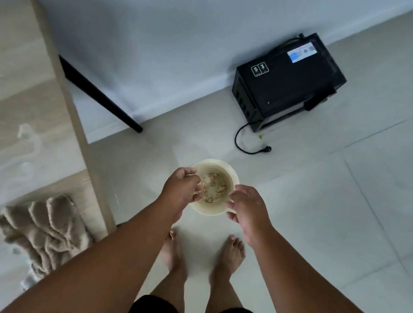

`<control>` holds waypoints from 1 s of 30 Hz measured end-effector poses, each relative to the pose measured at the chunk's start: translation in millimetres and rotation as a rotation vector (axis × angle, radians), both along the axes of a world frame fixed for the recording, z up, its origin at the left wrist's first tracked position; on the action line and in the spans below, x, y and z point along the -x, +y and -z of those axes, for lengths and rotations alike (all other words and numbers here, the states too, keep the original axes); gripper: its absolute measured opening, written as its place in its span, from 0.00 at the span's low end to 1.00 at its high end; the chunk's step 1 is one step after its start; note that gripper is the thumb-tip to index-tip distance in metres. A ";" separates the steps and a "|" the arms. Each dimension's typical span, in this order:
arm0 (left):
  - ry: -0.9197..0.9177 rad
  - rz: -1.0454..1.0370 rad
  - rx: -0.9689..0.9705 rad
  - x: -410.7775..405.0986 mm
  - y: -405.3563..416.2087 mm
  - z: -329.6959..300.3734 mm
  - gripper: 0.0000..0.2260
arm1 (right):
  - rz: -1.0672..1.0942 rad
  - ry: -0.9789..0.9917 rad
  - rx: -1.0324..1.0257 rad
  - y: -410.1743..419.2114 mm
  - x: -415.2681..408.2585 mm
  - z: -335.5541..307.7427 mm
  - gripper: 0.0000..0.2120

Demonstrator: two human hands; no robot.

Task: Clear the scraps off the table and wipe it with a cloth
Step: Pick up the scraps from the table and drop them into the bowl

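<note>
A cream round bowl [221, 167] with brownish food scraps [214, 187] inside is held over the tiled floor, above my bare feet. My left hand [181, 188] covers its left rim, fingers curled down inside the bowl beside the scraps. My right hand [247, 207] grips the right rim, thumb on top and fingers underneath. A crumpled beige cloth [44, 229] lies on the light wooden table [14, 73] at the left, near its edge. Wet smears and a few small specks show on the table top.
A black table leg [100, 96] slants down to the floor by the white wall. A black box-shaped appliance [285, 85] stands on the floor at the back right, its cord and plug [251, 149] loose on the tiles.
</note>
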State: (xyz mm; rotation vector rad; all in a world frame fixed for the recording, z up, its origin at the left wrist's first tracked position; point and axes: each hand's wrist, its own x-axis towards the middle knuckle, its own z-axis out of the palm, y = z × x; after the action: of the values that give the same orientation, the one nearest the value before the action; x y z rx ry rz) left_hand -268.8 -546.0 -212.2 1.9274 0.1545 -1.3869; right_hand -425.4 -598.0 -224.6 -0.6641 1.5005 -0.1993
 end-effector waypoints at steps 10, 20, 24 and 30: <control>-0.069 0.169 0.149 -18.9 67.8 -131.3 0.08 | -0.080 -0.060 0.115 44.7 2.3 -135.8 0.13; -0.224 0.286 0.350 -75.6 119.2 -227.3 0.06 | -0.193 -0.132 0.329 76.7 -43.6 -232.8 0.06; -0.272 0.272 0.405 -97.8 140.7 -247.2 0.06 | -0.297 -0.189 0.411 92.1 -67.9 -255.1 0.06; -0.360 0.188 0.403 -113.8 191.6 -260.1 0.06 | -0.465 -0.216 0.467 118.4 -100.5 -268.9 0.06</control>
State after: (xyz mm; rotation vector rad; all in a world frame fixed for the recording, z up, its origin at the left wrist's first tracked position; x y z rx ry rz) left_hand -155.1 -354.4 47.9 1.8381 -0.4558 -1.0604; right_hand -324.9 -479.6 44.4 -1.3018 1.0600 -0.2562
